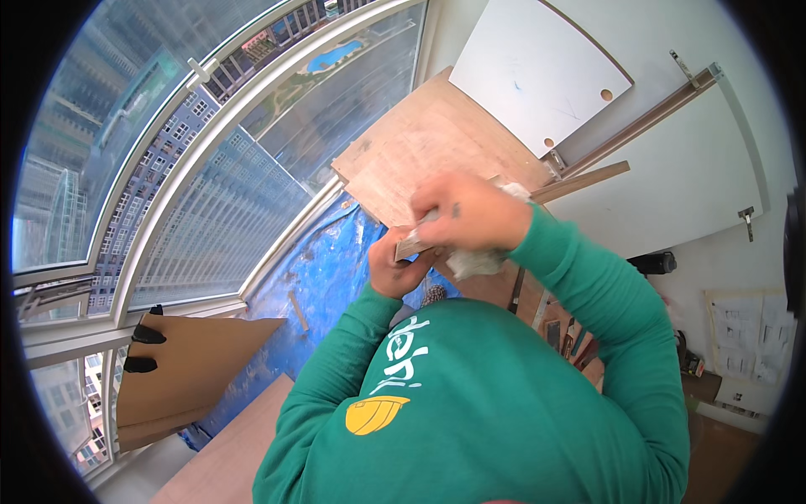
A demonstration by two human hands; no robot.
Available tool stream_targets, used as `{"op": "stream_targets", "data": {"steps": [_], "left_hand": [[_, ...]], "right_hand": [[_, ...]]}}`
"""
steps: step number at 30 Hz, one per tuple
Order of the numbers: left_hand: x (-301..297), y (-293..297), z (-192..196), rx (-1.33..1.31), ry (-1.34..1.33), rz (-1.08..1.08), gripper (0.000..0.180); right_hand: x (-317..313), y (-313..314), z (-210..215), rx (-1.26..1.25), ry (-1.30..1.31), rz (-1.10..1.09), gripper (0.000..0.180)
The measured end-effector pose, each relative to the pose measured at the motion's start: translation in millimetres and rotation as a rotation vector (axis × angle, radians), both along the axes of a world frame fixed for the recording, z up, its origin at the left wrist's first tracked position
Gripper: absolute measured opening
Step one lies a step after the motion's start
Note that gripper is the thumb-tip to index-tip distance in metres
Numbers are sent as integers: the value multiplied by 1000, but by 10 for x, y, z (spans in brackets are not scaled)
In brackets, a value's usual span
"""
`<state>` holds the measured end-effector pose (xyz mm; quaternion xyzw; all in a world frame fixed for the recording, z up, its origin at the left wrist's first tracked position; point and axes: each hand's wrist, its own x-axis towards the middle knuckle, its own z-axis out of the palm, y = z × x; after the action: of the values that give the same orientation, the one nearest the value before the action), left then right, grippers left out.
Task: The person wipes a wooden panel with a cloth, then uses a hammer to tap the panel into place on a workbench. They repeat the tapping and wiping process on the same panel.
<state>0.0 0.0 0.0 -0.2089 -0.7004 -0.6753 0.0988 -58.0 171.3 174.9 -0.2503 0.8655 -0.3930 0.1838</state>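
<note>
In front of my chest, my left hand is closed around the near end of a wooden strip. The strip seems to run on behind my right hand and out to the right, where its far end shows by the white panels. Above the strip, my right hand is curled shut and slightly blurred. Crumpled whitish material bunches below and beside it; I cannot tell whether it is cloth or film. The right fingertips are close to the left hand, and what lies between them is partly hidden.
A wooden board lies ahead, beside a blue sheet covering the floor. White panels lean at the wall. Tall windows line the left, with a brown board below. Tools lie to my right.
</note>
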Motion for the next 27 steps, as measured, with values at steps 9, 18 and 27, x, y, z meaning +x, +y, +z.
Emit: {"op": "stream_targets", "data": {"steps": [9, 18, 27], "left_hand": [[-9, -18, 29, -47, 124, 36, 32], [11, 0, 67, 5, 36, 47, 34], [32, 19, 4, -3, -41, 52, 28]], "right_hand": [[79, -298, -110, -1, 39, 59, 26], [77, -175, -114, -72, 51, 8, 27], [256, 504, -71, 20, 385, -60, 20]]}}
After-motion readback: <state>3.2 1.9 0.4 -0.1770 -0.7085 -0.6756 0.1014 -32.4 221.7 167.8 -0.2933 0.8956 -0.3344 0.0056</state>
